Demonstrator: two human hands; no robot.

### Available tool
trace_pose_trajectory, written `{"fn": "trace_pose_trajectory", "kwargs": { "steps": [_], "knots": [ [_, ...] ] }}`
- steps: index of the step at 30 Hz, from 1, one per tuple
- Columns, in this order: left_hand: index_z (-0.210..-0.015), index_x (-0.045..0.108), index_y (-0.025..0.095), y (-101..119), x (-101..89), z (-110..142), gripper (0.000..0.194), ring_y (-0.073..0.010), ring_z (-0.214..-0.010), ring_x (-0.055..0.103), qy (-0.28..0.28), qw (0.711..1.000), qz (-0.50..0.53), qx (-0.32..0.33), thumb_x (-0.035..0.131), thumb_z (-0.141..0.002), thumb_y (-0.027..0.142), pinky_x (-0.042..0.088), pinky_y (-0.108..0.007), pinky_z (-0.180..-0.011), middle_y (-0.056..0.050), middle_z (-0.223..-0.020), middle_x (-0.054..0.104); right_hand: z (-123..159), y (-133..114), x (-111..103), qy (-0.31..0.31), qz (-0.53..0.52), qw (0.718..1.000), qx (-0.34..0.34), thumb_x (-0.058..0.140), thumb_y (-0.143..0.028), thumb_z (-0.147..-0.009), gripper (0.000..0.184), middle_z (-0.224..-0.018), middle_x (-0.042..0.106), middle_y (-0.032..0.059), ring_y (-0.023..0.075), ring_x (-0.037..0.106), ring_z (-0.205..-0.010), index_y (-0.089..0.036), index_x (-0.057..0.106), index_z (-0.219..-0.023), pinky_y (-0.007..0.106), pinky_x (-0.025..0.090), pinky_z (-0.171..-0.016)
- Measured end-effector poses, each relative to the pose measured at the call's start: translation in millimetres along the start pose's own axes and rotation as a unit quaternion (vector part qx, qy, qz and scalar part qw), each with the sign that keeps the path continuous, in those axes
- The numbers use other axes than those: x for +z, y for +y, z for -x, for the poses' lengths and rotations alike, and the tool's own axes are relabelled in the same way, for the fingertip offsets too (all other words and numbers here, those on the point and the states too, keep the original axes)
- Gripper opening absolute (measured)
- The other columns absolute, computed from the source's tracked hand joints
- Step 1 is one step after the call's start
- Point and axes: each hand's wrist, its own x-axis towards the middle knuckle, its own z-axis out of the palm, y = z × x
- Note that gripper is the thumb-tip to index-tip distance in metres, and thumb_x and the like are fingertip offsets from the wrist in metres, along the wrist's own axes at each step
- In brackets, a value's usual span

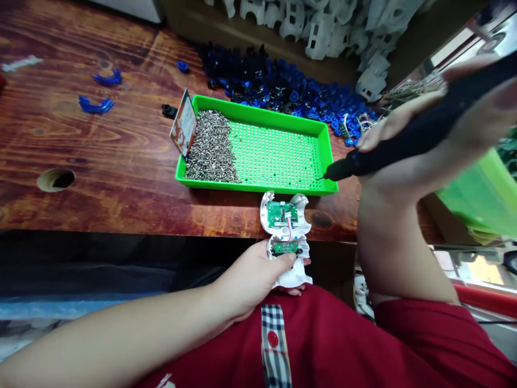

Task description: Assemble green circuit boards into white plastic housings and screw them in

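My left hand grips a white plastic housing half in front of the bench edge, thumb pressed by its small green circuit board. A second white housing half with a larger green circuit board lies at the bench's front edge, joined to the first by thin wires. My right hand is wrapped around a black electric screwdriver. The screwdriver's tip points into the right end of a green perforated tray. Small silver screws are heaped in the tray's left part.
Many blue and black plastic parts are piled behind the tray. White plastic shells fill a box at the back. Two curved blue pieces and a round hole are on the left of the bench. A light green bin stands at right.
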Motion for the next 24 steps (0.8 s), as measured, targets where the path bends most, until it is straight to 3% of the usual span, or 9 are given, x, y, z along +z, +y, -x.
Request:
{"fn": "trace_pose_trajectory", "kwargs": {
  "steps": [2,7,15,24],
  "knots": [
    [-0.097,0.064,0.008,0,-1.4,0,0.021,-0.0128,-0.059,0.063,0.0,1.0,0.006,-0.002,0.061,-0.079,0.018,0.053,-0.025,-0.057,-0.009,-0.08,0.071,1,14,3,0.005,-0.005,0.999,-0.052,0.042,-0.036,-0.088,0.021,-0.06,0.048,-0.0037,0.0067,0.046,-0.039,-0.017,0.049,-0.083,0.022,0.034,-0.033],
    [-0.103,0.063,0.01,0,-6.3,-1,0.027,-0.0135,-0.064,0.065,-0.039,0.999,0.028,0.001,0.065,-0.077,0.018,0.053,-0.024,-0.059,-0.009,-0.083,0.072,3,35,-2,-0.018,-0.007,1.0,-0.022,0.052,-0.051,-0.082,0.033,-0.05,0.043,-0.0062,0.008,0.045,-0.038,-0.018,0.05,-0.086,0.02,0.031,-0.033],
    [-0.098,0.066,0.008,1,-6.6,0,0.024,-0.0114,-0.063,0.064,-0.038,0.999,0.019,-0.008,0.066,-0.075,0.013,0.052,-0.021,-0.061,-0.007,-0.078,0.072,4,36,-2,-0.025,0.008,0.999,-0.019,0.047,-0.055,-0.083,0.035,-0.05,0.043,-0.0078,0.0057,0.045,-0.039,-0.021,0.051,-0.087,0.018,0.03,-0.035],
    [-0.093,0.066,0.007,2,-4.3,0,0.021,-0.0133,-0.062,0.063,-0.03,0.999,0.008,-0.007,0.065,-0.074,0.015,0.052,-0.025,-0.06,-0.008,-0.072,0.07,8,32,5,-0.003,0.011,1.0,-0.011,0.047,-0.042,-0.086,0.021,-0.051,0.043,-0.0059,0.0061,0.042,-0.039,-0.021,0.048,-0.083,0.021,0.03,-0.034]
  ]
}}
